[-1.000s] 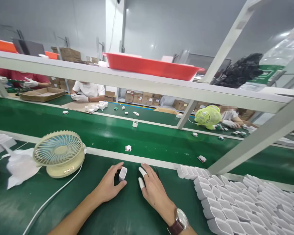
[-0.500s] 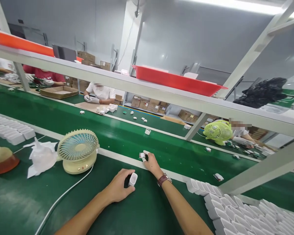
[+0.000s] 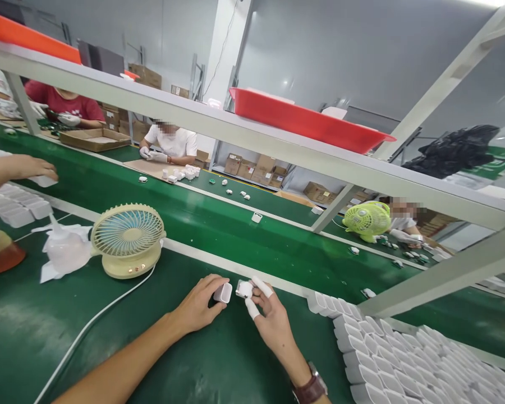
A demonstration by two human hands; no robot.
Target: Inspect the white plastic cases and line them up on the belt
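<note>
Left hand (image 3: 202,306): pinches a hollow white plastic case (image 3: 224,293)
Right hand (image 3: 273,321): pinches a small white rounded part (image 3: 244,289), near the case

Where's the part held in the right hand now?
In the head view, the small part is below centre, in the covered fingers of the right hand, just right of the white housing in the left hand.

Near the centre we see an open-ended cup (image 3: 224,293) of smooth white plastic, and at near right the packed white cups (image 3: 395,336) look like similar plastic. The finger covers (image 3: 262,287) seem thin and matt; the brown watch strap (image 3: 311,389) resembles leather. We find the green belt (image 3: 298,252) slick and shiny, the left fan (image 3: 128,233) satin plastic, the far red tray (image 3: 307,120) glossy, the far-right black bag (image 3: 454,148) crinkled film, the far boxes (image 3: 265,170) matt cardboard.
</note>
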